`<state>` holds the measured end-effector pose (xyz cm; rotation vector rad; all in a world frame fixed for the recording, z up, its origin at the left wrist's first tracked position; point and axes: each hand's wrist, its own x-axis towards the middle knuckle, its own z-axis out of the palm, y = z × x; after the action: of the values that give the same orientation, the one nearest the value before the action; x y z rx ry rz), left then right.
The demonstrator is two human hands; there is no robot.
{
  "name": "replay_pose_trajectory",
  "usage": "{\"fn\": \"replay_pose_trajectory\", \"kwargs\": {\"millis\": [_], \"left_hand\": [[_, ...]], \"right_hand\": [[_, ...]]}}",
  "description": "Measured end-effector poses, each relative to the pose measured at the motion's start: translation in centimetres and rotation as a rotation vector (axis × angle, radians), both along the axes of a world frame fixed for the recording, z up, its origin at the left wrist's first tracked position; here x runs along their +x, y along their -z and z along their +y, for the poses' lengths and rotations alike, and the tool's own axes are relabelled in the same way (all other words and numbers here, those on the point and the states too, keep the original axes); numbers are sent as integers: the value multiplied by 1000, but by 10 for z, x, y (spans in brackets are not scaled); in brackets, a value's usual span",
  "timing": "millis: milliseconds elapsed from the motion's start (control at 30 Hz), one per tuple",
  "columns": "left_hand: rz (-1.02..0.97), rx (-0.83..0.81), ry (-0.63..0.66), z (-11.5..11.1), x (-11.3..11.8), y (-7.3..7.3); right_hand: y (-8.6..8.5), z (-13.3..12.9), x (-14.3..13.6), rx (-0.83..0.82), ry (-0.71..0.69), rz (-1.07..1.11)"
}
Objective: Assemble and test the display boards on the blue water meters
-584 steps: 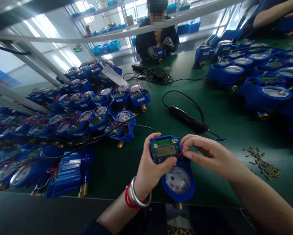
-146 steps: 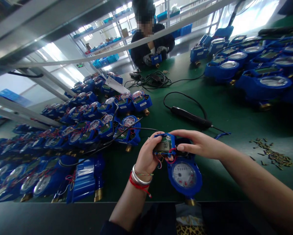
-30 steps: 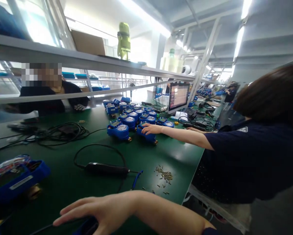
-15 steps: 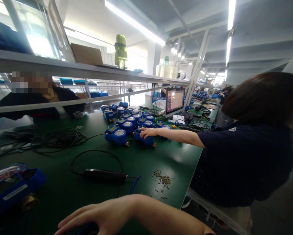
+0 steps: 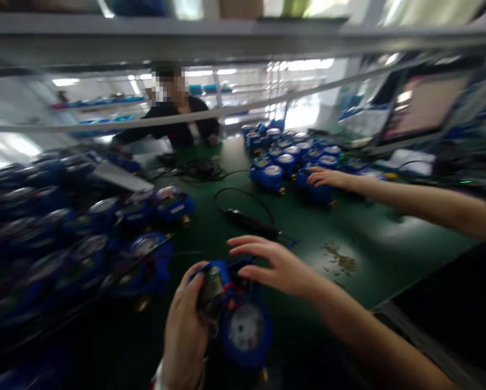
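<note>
In front of me is a blue water meter (image 5: 248, 329) with a round white dial, a circuit board and red wires showing in its uncovered housing. My left hand (image 5: 185, 327) grips that housing from the left, thumb over the board. Just above and to the right of the housing is my right hand (image 5: 281, 266), fingers apart, holding nothing that I can see. Whether its fingertips touch the meter is unclear from the blur. Beyond it a black electric screwdriver (image 5: 253, 223) lies on the green table (image 5: 222, 238), its cable looped behind.
Rows of blue water meters (image 5: 92, 246) fill the left side. More meters (image 5: 286, 157) stand further back, where a co-worker's hand (image 5: 328, 177) rests on one. Loose small screws (image 5: 340, 259) lie at the right. A monitor (image 5: 424, 105) and an overhead shelf (image 5: 210, 40) stand behind.
My view has swung left and down. My left hand and the meter it grips have come into sight. My right hand shows more fully, spread beside the meter. The co-worker's hand stays on its meter.
</note>
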<state>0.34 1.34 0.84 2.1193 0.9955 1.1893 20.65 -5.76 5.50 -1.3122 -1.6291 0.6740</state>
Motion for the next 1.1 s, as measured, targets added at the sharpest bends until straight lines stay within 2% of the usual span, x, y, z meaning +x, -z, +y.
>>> {"fn": "replay_pose_trajectory", "kwargs": {"millis": [33, 67, 133, 200, 300, 433, 600, 800, 933, 1100], "left_hand": [[-66, -191, 25, -4, -4, 0], [-193, -383, -6, -8, -4, -1], [-223, -504, -75, -10, 3, -4], [-467, -774, -69, -12, 13, -10], [-624, -897, -48, -15, 19, -17], [-658, -907, -10, -16, 17, -19], [-670, -842, -39, -19, 18, -17], [-525, -700, -98, -23, 19, -16], [-524, -754, -75, -23, 19, -20], [-554, -756, -63, -22, 18, -17]], "right_hand": [[1, -6, -2, 16, 133, -23], [3, -11, -5, 3, 246, -77], [8, -21, -11, 11, 362, -151], [11, -30, -21, 46, 366, -176], [13, -39, -38, 118, 355, -205], [11, -39, -53, 203, 390, -248], [8, -41, -61, 215, 397, -250], [10, -41, -64, 188, 435, -223], [13, -34, -60, 208, 440, -192], [16, -27, -60, 323, 443, -225]]}}
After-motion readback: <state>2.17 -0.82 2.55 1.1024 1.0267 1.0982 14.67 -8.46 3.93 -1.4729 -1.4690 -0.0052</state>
